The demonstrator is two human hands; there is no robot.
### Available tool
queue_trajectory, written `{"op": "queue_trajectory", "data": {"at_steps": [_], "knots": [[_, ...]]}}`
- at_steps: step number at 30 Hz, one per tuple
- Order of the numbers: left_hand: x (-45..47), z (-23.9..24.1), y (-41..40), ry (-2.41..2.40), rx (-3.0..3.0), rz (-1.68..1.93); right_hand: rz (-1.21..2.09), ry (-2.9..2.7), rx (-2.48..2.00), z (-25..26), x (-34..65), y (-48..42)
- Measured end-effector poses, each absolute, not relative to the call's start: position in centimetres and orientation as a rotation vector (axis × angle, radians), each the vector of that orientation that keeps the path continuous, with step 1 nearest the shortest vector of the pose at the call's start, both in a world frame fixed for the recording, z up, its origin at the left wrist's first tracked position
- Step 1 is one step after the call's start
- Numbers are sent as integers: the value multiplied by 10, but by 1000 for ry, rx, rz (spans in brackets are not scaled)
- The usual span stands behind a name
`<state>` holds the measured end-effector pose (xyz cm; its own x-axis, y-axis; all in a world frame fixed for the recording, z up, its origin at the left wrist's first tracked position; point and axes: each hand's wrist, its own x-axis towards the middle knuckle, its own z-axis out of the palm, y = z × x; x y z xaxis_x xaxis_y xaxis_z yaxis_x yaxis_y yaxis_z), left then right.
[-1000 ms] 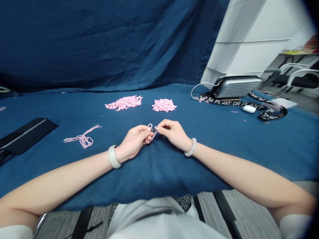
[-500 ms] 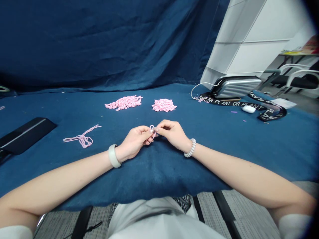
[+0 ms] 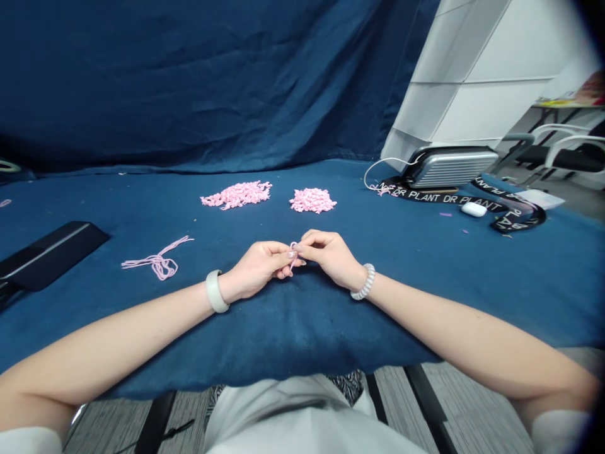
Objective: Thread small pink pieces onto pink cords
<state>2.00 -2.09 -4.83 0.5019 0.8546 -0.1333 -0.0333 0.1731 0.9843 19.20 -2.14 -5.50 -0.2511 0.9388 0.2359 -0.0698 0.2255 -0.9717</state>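
A short pink cord is pinched between my two hands, with a small loop at the top and a tail hanging below the fingers. My left hand grips it between thumb and forefinger. From the other side, the fingertips of my right hand close on the same cord, touching the left ones. Beyond the hands lie two heaps of small knotted pink cord pieces: a wider left heap and a rounder right heap. A loose bundle of pink cords rests to the left.
A black flat object lies at the left of the blue cloth. At the right stand a silver ribbed case, a black lettered strap and a white earbud case. A blue curtain hangs behind.
My fingertips have shifted slightly, and the cord's loop has become smaller and lower between them. Both hands still pinch the cord; the heaps and bundle lie as before.
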Motion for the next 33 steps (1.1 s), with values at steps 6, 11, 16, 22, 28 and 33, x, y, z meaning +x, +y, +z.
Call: {"op": "queue_trajectory", "data": {"at_steps": [6,11,16,22,28,33], "knots": [[18,-52,-19,855,1328,702,1268,-1451,-861,-54,192,-21],[17,-53,-17,830,1396,656,1392,-1400,-810,-54,194,-19],[16,-49,-17,790,1466,575,1522,-1452,-720,-52,195,-19],[12,-44,-15,710,1497,473,1621,-1498,-637,-53,193,-22],[10,-44,-15,699,1517,454,1604,-1661,-675,-49,193,-23],[9,-45,-13,673,1507,430,1525,-1869,-634,-45,196,-21]]}}
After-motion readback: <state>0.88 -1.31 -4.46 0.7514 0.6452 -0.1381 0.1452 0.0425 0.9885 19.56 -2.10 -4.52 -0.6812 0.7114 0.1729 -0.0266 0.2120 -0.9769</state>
